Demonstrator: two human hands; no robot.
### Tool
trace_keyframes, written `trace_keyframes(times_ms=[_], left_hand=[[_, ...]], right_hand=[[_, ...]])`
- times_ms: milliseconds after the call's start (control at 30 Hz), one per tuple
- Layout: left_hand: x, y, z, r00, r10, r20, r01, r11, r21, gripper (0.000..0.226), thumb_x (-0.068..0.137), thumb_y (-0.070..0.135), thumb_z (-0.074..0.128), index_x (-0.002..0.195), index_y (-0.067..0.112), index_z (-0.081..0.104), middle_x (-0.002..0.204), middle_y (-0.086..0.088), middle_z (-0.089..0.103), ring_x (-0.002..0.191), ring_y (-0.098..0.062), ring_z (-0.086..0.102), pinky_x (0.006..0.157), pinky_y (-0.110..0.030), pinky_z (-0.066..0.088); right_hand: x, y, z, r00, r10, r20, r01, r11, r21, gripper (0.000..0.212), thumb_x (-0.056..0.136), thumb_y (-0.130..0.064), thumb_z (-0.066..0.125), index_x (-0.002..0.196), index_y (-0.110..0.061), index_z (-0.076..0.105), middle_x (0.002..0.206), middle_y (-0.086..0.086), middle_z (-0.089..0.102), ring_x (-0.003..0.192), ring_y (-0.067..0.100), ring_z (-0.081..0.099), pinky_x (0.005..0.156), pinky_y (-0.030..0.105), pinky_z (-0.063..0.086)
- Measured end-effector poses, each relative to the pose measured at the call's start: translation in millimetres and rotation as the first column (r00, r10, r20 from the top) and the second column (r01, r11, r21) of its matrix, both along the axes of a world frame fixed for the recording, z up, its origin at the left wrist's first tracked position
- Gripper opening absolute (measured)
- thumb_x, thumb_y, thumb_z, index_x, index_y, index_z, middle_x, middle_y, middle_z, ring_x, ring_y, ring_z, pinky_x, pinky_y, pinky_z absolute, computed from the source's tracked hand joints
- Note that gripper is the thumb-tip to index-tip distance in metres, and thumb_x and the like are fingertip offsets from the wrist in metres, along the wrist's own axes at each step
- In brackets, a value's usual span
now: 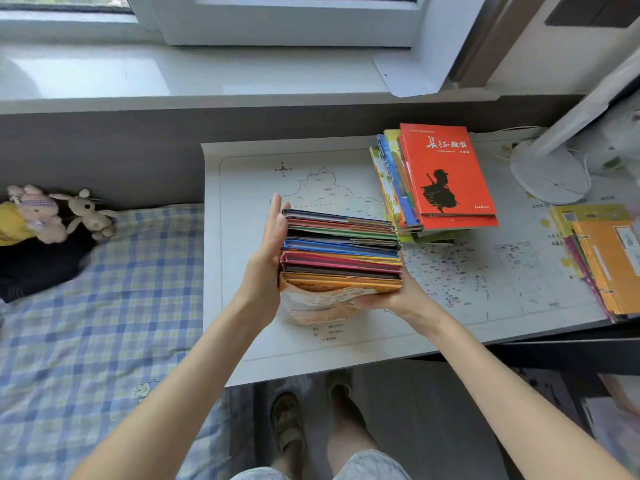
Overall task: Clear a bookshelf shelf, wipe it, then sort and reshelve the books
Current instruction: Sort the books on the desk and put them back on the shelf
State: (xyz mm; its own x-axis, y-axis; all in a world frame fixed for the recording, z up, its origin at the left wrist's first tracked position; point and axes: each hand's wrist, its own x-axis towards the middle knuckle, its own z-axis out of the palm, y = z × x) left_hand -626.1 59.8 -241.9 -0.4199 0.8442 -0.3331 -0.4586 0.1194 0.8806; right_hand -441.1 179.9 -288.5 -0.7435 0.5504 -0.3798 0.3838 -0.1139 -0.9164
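Note:
A stack of thin, colourful books is held between both hands above the desk, spines and edges facing me. My left hand presses flat against the stack's left side, fingers straight. My right hand grips the near right side of the stack, fingers curled over the front orange cover, which bends outward. A second pile topped by a red book lies on the desk behind and to the right. A third pile of yellow and orange books lies at the right edge.
A white map sheet covers the desk. A white fan base stands at the back right. Left of the desk is a bed with a blue checked sheet and plush toys. A window sill runs behind.

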Motion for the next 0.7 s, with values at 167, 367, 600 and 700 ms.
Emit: trace_keyframes(times_ms=[167, 367, 600, 700], left_hand=[[-10.3, -1.0, -3.0, 0.999, -0.034, -0.012, 0.033, 0.997, -0.075, 0.062, 0.084, 0.048, 0.056, 0.141, 0.031, 0.042, 0.129, 0.006, 0.06, 0.111, -0.018, 0.062, 0.08, -0.026, 0.054], [-19.4, -11.6, -14.3, 0.999, -0.018, 0.032, 0.019, 1.0, -0.008, 0.055, 0.093, 0.048, 0.041, 0.146, 0.034, 0.035, 0.142, 0.01, 0.049, 0.122, -0.015, 0.056, 0.094, -0.032, 0.05], [2.3, 2.3, -19.5, 0.994, 0.102, 0.043, -0.1, 0.994, -0.049, 0.06, 0.088, 0.057, 0.031, 0.142, 0.031, 0.041, 0.13, -0.002, 0.061, 0.111, -0.019, 0.064, 0.083, -0.031, 0.057], [-1.5, 2.6, -21.3, 0.999, 0.04, -0.014, -0.041, 0.994, -0.104, 0.061, 0.093, 0.056, 0.028, 0.145, 0.026, 0.037, 0.133, -0.002, 0.059, 0.11, -0.016, 0.064, 0.078, -0.025, 0.057]], right_hand=[[-3.9, 0.9, 4.0, 0.999, 0.029, 0.034, -0.03, 0.999, 0.039, 0.118, 0.048, -0.032, 0.092, 0.141, -0.004, 0.025, 0.131, 0.009, 0.055, 0.12, 0.014, 0.055, 0.093, 0.019, 0.047], [5.3, 4.7, -4.4, 0.999, 0.036, -0.001, -0.036, 0.997, 0.061, 0.11, 0.054, -0.008, 0.084, 0.144, -0.011, 0.02, 0.122, -0.013, 0.054, 0.107, -0.013, 0.054, 0.084, 0.005, 0.041], [2.5, 2.3, -14.8, 0.997, 0.067, -0.026, -0.066, 0.998, 0.014, 0.109, 0.059, -0.016, 0.086, 0.147, -0.008, 0.021, 0.134, 0.006, 0.054, 0.123, 0.011, 0.052, 0.095, 0.017, 0.045], [-1.6, 5.9, -13.2, 0.995, 0.101, -0.022, -0.101, 0.995, 0.018, 0.121, 0.053, -0.039, 0.092, 0.145, -0.006, 0.021, 0.135, 0.007, 0.052, 0.125, 0.013, 0.051, 0.1, 0.023, 0.045]])
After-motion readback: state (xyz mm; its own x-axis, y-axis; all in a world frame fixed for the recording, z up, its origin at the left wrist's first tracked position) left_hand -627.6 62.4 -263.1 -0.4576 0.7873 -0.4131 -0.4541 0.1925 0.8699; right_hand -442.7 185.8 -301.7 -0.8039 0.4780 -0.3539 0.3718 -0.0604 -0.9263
